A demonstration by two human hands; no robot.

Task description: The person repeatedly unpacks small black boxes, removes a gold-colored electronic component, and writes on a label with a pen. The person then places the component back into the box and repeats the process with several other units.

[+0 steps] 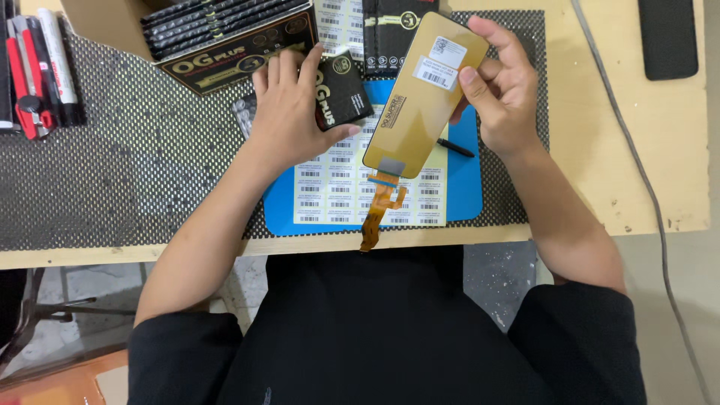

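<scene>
My right hand [501, 86] holds a gold-backed phone screen panel [420, 105] tilted above the desk, thumb on its upper edge near two white stickers. An orange flex cable [380, 206] hangs from its lower end. My left hand [289, 105] rests on a small black box [341, 90], fingers spread over it. Under both lies a sheet of white barcode labels [334, 187] on a blue mat [465, 191].
A cardboard box of black sleeves [225, 34] stands at the back left. Red and white markers [37, 67] lie at the far left. A dotted black mat [127, 157] covers the wooden desk [645, 150]. A black pen [456, 148] and a grey cable [637, 165] lie to the right.
</scene>
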